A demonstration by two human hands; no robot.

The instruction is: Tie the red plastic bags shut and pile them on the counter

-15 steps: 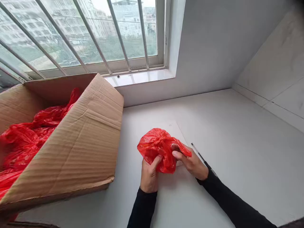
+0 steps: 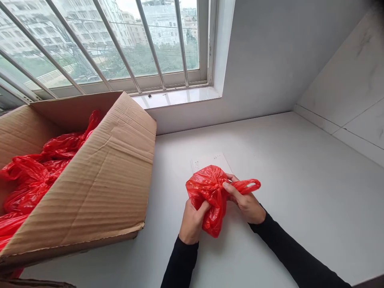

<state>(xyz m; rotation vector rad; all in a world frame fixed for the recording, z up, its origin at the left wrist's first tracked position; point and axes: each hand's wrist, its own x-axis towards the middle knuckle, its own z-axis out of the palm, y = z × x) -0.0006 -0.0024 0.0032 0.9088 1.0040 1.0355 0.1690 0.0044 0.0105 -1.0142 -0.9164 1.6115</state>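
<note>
A red plastic bag (image 2: pixel 207 184), gathered and seemingly knotted near its middle, is held over the white tabletop. My left hand (image 2: pixel 193 220) grips its lower left side, the thumb pressing into the plastic. Around the gathered neck my right hand (image 2: pixel 244 202) is closed, its thumb lying on the plastic and a looped handle sticking out to the right. What the bag contains is hidden. Behind the bag lies a sheet of paper (image 2: pixel 222 161) with small writing, partly covered by the bag.
To the left stands a large open cardboard box (image 2: pixel 105 180) holding several red plastic bags (image 2: pixel 39 176). Beyond it is a barred window (image 2: pixel 156 48) with a white sill (image 2: pixel 183 97). A grey wall (image 2: pixel 258 60) borders the back of the white table (image 2: pixel 300 172).
The bag has shifted right and turned, its lower end hanging further down. My right hand has moved onto the gathered neck. The pen seen earlier beside my right wrist is now hidden.
</note>
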